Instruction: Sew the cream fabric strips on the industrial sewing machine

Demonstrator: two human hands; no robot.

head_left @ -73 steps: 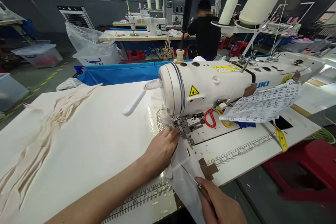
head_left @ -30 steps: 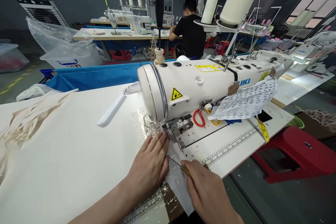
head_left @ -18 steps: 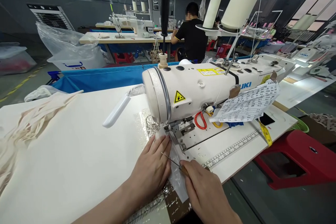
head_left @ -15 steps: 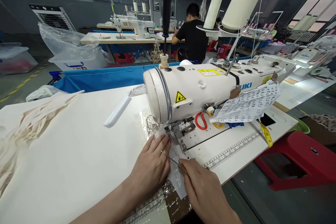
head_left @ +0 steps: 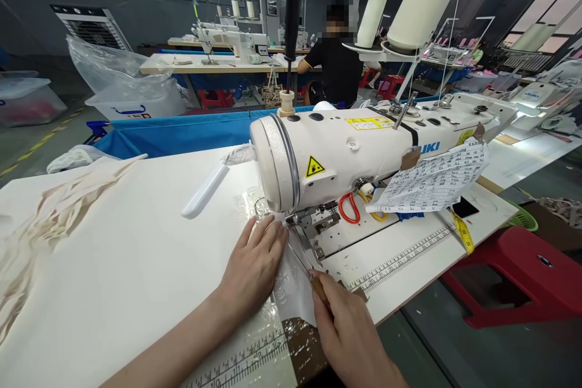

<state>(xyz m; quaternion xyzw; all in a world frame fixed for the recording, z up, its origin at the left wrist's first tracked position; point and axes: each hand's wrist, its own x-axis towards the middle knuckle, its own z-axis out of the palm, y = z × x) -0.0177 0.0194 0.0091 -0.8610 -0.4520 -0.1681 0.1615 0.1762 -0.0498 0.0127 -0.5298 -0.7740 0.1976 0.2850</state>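
My left hand (head_left: 255, 260) lies flat, fingers stretched out toward the presser area of the white sewing machine (head_left: 330, 148). Beneath and beside its fingers is a thin white fabric piece (head_left: 291, 291), which runs down over the table's front edge. My right hand (head_left: 352, 330) is closed around the wooden handle of an awl (head_left: 320, 291). The awl's thin metal shaft points up and left across the fabric, its tip close to my left fingertips and the machine's foot. The needle itself is hidden behind the machine head.
Red-handled scissors (head_left: 348, 208) lie under the machine arm, near a paper sheet covered in writing (head_left: 430, 179). Cream fabric strips (head_left: 59, 212) and a white plastic piece (head_left: 205, 191) are on the left of the table. A red stool (head_left: 513, 273) stands right; a co-worker (head_left: 339, 66) sits ahead.
My left hand has slid slightly left and up, uncovering more of the white fabric. The awl's shaft has moved off the back of my left hand and lies over the fabric.
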